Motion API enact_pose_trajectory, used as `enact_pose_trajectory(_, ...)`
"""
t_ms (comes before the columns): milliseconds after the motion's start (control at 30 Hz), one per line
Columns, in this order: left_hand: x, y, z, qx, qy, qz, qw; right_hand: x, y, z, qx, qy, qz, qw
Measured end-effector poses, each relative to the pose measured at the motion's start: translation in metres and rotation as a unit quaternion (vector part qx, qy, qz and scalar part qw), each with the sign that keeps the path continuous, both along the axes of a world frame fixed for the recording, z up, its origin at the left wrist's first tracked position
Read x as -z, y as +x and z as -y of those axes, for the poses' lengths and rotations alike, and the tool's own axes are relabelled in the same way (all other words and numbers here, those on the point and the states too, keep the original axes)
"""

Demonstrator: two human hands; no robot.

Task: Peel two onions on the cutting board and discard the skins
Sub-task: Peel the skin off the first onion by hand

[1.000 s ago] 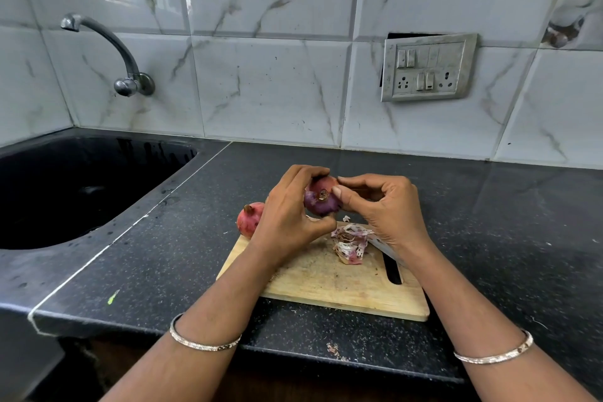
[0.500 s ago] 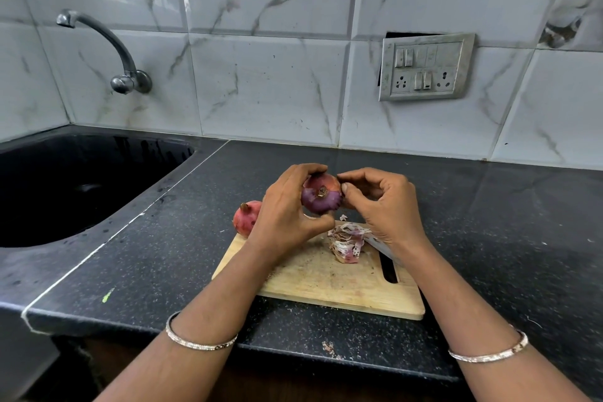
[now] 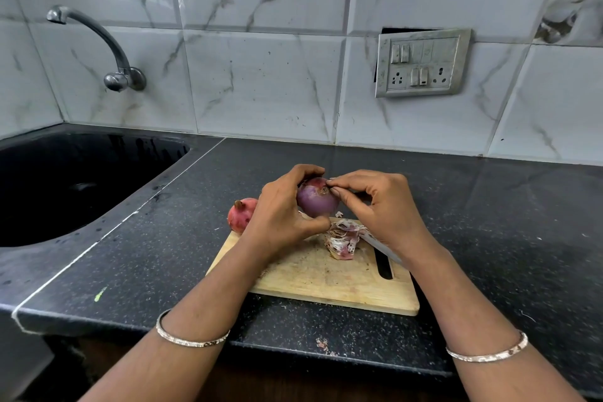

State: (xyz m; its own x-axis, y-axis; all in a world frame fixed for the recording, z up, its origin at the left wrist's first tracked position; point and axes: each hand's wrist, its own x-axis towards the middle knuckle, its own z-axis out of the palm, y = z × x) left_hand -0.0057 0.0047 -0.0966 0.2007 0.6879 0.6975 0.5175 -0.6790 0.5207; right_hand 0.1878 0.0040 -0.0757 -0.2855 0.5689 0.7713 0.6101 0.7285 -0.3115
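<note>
My left hand grips a smooth purple onion, holding it above the far edge of the wooden cutting board. My right hand pinches at the onion's brown root end with thumb and forefinger. A second onion, reddish and still in its skin, sits at the board's far left corner, partly hidden behind my left hand. A pile of papery skins lies on the board under my hands. A knife blade rests on the board beneath my right wrist.
A black sink is set into the dark counter at the left, with a wall tap above it. A switch panel hangs on the tiled wall. Skin scraps lie by the counter's front edge.
The onion has been turned in my left hand, showing more bare purple surface. My right fingertips have shifted from its side up to the root end.
</note>
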Motion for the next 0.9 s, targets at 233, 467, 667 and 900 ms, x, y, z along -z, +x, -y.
enact_pose_trajectory(233,0.001,-0.001,-0.001,0.005,-0.008,-0.010,1.000,0.002,-0.001,0.000,0.002,0.000,-0.006,1.000)
enact_pose_trajectory(467,0.001,0.000,-0.002,0.007,-0.010,-0.004,1.000,0.002,-0.008,0.004,0.052,-0.002,-0.010,0.999)
enact_pose_trajectory(667,0.001,0.001,-0.003,0.003,0.006,-0.012,1.000,0.002,-0.011,0.004,0.075,-0.032,-0.067,0.994)
enact_pose_trajectory(900,0.001,0.001,-0.003,0.011,0.019,0.006,1.000,0.001,-0.007,0.000,0.086,-0.119,-0.172,0.974)
